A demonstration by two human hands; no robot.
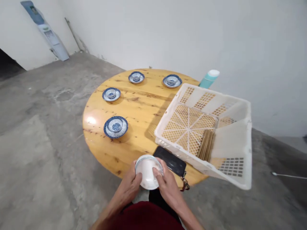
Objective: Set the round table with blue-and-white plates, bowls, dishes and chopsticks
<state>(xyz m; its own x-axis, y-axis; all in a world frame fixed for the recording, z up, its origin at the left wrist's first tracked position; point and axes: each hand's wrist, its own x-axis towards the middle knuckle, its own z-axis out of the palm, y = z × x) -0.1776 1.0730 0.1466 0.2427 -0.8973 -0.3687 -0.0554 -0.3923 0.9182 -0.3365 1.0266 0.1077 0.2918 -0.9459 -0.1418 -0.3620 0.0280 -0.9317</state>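
Note:
Both my hands hold a white bowl (147,171) at the near edge of the round wooden table (141,105). My left hand (128,187) grips its left side with the fingers wrapped under. My right hand (168,185) grips the right side with the thumb over the rim. The bowl is tilted, its opening facing away from me. Right behind the bowl lies a black phone (171,161) with a strap.
Several blue-rimmed plates, each with a small bowl on it, stand on the table: one near left (115,126), others farther back (111,94) (136,77) (172,80). A white plastic basket (203,131) holding flat mats covers the right side. A teal bottle (209,78) stands behind it.

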